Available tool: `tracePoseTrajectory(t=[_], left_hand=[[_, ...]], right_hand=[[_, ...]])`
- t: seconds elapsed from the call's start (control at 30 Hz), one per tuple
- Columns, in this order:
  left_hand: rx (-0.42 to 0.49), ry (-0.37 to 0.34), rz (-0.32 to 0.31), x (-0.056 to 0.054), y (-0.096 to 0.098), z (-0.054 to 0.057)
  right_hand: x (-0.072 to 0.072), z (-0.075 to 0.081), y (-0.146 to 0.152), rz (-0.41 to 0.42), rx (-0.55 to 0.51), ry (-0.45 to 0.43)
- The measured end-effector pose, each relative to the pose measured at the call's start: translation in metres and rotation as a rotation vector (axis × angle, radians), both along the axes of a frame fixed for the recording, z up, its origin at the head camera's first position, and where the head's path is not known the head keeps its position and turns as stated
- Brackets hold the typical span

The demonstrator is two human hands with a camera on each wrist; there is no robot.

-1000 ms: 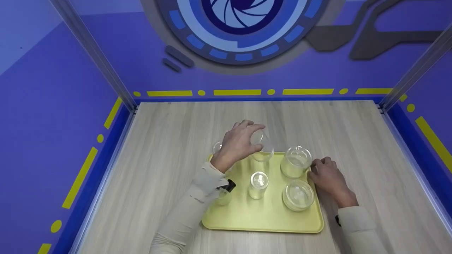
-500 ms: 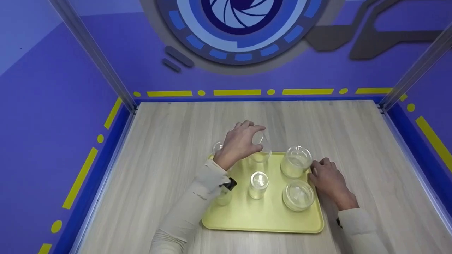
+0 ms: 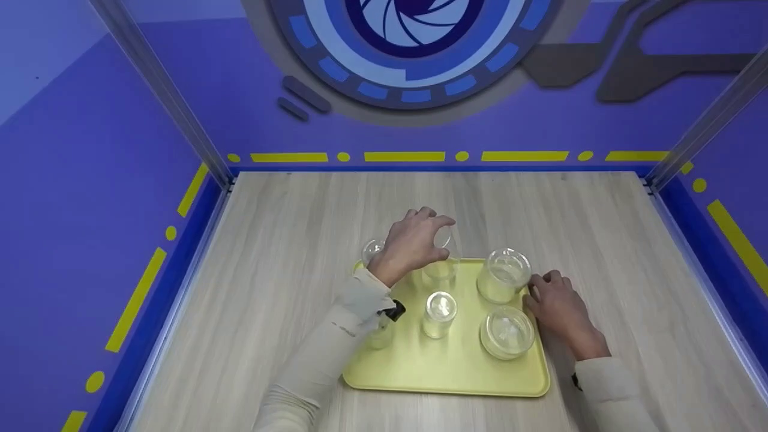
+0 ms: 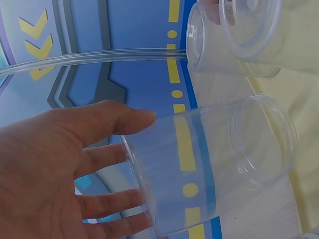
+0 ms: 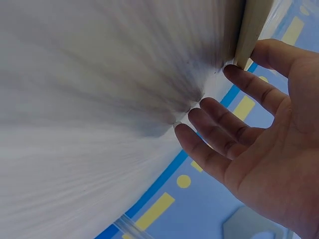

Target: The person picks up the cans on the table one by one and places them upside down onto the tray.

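Observation:
My left hand [image 3: 414, 243] grips a clear plastic jar [image 4: 214, 164] by its closed end, thumb on one side and fingers on the other. The jar's ridged mouth points down, over the far middle edge of a yellow tray [image 3: 444, 375]. Whether it touches the tray cannot be told. At the tray's right side, my right hand [image 3: 558, 303] holds the rim between thumb and index finger; the other fingertips rest on the table. Upside down on the tray stand a small jar [image 3: 440, 318], a wide jar [image 3: 504, 279] and a low wide jar [image 3: 507, 336].
Another jar [image 3: 372, 249] shows behind my left hand at the tray's far left corner. A further clear jar [image 3: 380, 337] is partly hidden by my left wrist. Blue panels [image 3: 312, 144] enclose the wood-grain table [image 3: 288, 240] at the back and sides.
My left hand has shifted slightly right and towards me; the jar in it has swung more upright, its mouth now lower. My right hand stays at the tray's rim.

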State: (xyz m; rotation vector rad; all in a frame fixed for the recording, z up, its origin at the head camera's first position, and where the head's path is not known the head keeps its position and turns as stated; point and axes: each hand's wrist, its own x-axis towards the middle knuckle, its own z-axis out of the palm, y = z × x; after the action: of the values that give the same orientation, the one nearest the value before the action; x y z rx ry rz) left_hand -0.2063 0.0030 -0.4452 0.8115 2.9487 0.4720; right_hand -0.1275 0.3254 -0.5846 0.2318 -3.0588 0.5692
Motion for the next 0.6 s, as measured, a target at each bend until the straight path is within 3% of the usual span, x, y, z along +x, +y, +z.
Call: tracePoseTrajectory(t=[0.6], left_hand=[[-0.108, -0.011, -0.063, 0.006, 0.012, -0.013]], right_hand=[[0.001, -0.002, 0.000, -0.006, 0.004, 0.013]])
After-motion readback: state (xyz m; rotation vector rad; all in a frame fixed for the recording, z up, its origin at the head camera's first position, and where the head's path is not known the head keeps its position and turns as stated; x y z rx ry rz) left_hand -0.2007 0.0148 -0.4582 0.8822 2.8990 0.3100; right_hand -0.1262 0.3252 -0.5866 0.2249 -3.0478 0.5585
